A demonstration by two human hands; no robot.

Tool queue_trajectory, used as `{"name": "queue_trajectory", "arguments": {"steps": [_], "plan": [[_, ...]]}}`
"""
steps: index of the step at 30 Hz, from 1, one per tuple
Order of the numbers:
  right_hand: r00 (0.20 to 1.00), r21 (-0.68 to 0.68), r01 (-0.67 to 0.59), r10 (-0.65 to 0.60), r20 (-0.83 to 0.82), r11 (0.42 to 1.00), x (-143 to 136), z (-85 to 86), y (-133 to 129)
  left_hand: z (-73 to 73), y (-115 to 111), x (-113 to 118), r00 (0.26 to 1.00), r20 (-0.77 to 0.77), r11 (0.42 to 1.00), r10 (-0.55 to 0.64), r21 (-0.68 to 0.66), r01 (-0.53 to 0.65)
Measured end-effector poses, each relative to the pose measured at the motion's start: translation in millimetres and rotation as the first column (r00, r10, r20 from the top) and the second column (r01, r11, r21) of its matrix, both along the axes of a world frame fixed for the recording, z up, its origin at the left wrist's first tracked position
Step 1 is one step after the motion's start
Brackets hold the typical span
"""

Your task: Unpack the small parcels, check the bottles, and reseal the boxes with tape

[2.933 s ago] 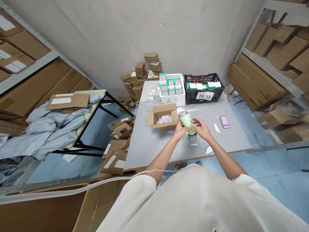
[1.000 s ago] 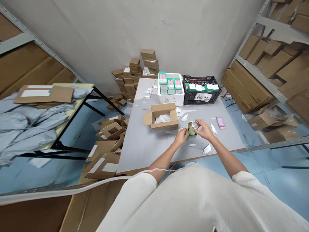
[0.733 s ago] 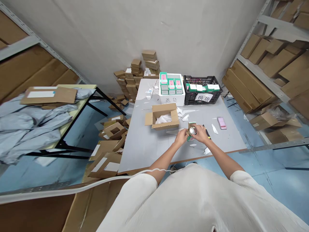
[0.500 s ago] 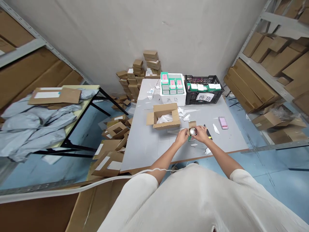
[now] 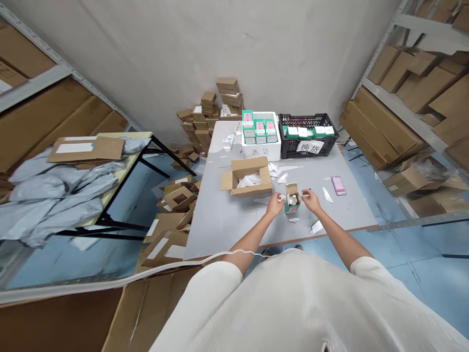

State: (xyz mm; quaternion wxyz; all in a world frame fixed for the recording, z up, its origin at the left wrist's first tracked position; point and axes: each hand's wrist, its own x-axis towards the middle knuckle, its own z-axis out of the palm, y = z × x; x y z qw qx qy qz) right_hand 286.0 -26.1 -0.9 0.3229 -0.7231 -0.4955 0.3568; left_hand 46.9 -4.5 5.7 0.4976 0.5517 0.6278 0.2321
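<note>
A small green box (image 5: 292,209) stands upright on the grey table with its brown back flap raised. Inside its open top sits a round, shiny metal-looking item (image 5: 292,200), its kind unclear. At the box's left side, my left hand (image 5: 275,205) has its fingers closed at a pale side flap. My right hand (image 5: 311,201) is at the opposite side, thumb and fingers pinched at the other pale flap. Both hands are clear of the metal item. Beyond my left hand lies an open brown carton (image 5: 250,188) with white wrapping (image 5: 249,179) in it.
At the table's back stand a white bin (image 5: 261,151) and a black crate (image 5: 309,146), both holding green boxes. Paper scraps (image 5: 327,195) and a pink item (image 5: 338,186) lie to the right. Cardboard boxes crowd the left floor; a white cable (image 5: 146,275) crosses in front.
My right hand has let go of the round metal item, now down inside the green box, and has moved right to the side flap. My left hand has shifted slightly left.
</note>
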Motion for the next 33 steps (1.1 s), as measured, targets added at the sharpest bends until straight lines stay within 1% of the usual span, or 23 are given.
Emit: {"name": "queue_trajectory", "arguments": {"steps": [3,6,8,11,13,16,21,27,30,33], "plan": [[0.995,-0.065,-0.09,0.088,-0.041,0.994,-6.5,-3.4,-1.8,-4.5,3.4,11.1,0.999,0.041,1.0,0.027,-0.007,-0.026],[0.979,-0.052,-0.183,0.178,-0.097,0.982,-11.9,-4.3,-5.7,-7.8,0.7,17.5,0.998,0.066,1.0,-0.016,-0.003,0.016],[0.969,-0.008,-0.207,0.204,-0.142,0.978,-11.5,-4.9,-7.4,-9.0,-2.1,17.7,0.996,0.082,0.999,-0.033,0.017,0.032],[0.956,0.06,-0.212,0.22,-0.192,0.975,-6.7,-5.6,-8.6,-10.0,-4.3,14.2,0.99,0.138,0.997,-0.035,0.073,0.025],[0.95,0.066,-0.233,0.242,-0.2,0.97,-3.4,-5.4,-9.9,-10.5,-4.8,11.5,0.982,0.183,0.996,-0.039,0.084,0.024],[0.943,0.051,-0.266,0.271,-0.193,0.963,-1.2,-4.6,-13.5,-11.3,-7.0,8.9,0.972,0.222,0.995,-0.07,0.085,0.052],[0.94,0.101,-0.304,0.315,-0.132,0.947,-2.7,-6.2,-18.4,-12.2,-14.2,7.7,0.976,0.156,0.98,-0.152,0.15,0.129],[0.924,0.121,-0.377,0.381,-0.016,0.918,-4.3,-10.2,-22.9,-14.0,-15.0,8.2,0.978,0.089,0.969,-0.188,0.178,0.17],[0.895,0.124,-0.445,0.44,0.065,0.887,-3.7,-9.6,-28.7,-13.6,-16.3,7.6,0.976,0.055,0.963,-0.213,0.18,0.2],[0.849,0.116,-0.516,0.489,0.199,0.849,-1.7,-8.0,-35.3,-10.1,-18.7,6.5,0.969,-0.015,0.955,-0.246,0.169,0.245]]}}
